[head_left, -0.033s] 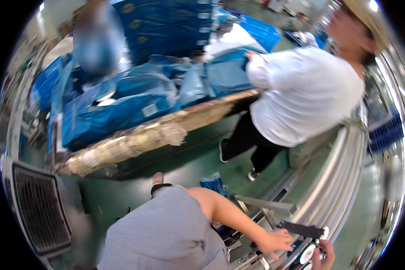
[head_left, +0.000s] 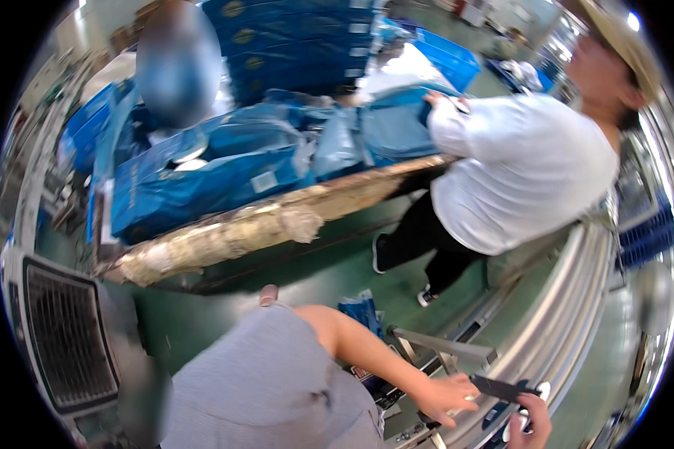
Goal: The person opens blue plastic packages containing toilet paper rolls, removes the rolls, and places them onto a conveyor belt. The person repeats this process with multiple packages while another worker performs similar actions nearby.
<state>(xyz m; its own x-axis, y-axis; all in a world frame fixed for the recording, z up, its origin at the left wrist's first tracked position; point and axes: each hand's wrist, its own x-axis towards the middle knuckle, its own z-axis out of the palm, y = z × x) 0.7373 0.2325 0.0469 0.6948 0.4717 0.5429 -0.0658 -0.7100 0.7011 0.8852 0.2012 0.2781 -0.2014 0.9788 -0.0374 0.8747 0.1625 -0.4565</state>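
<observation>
My left hand [head_left: 448,398] reaches over the metal rails with its fingers stretched out and holding nothing. A dark flat bar [head_left: 504,389] lies just beyond its fingertips; whether they touch is unclear. Close to the bar's far end is my right hand [head_left: 533,423], its fingers curled. Something dark and pale sits between thumb and fingers, too blurred to name. A small white round part [head_left: 544,390] shows at the bar's end.
Long metal rails [head_left: 569,299] run along the right, with a metal bracket [head_left: 445,344] beside them. A co-worker in a white shirt [head_left: 528,176] stands at a cart holding blue plastic bags [head_left: 210,183]. A blue packet [head_left: 362,310] lies on the green floor. A grilled machine [head_left: 67,337] stands at left.
The view has shifted slightly. My left hand has drawn a little back from the white discs, its fingers still spread. My right hand has moved up and left, closer to the dark bar's end.
</observation>
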